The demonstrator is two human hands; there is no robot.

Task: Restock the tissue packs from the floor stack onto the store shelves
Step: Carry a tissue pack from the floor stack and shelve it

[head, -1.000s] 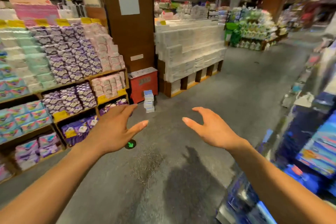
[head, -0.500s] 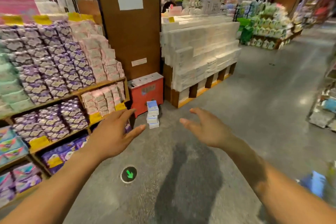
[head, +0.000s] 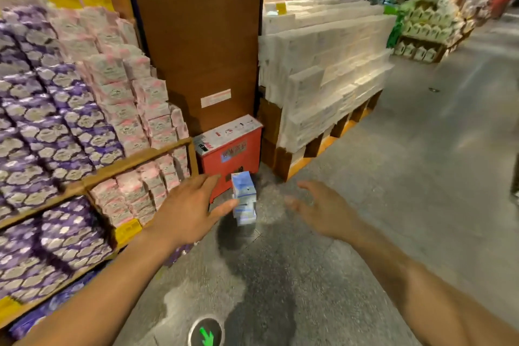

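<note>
A small stack of blue and white tissue packs point(head: 244, 198) stands on the grey floor in front of a red box. My left hand point(head: 186, 209) reaches out with spread fingers, its thumb tip overlapping the stack's left side in the view. My right hand point(head: 323, 209) is stretched out open a little to the right of the stack, holding nothing. Wooden shelves point(head: 134, 161) on the left are filled with purple and pink packs.
A red box point(head: 231, 149) sits against a brown pillar point(head: 202, 45). A pallet of white paper goods point(head: 325, 78) stands to the right of it. A green arrow marker point(head: 206, 334) is on the floor near me. A person stands far back.
The view has moved closer to the floor stack, which is now larger and between my hands. Both hands stay stretched out and open.
</note>
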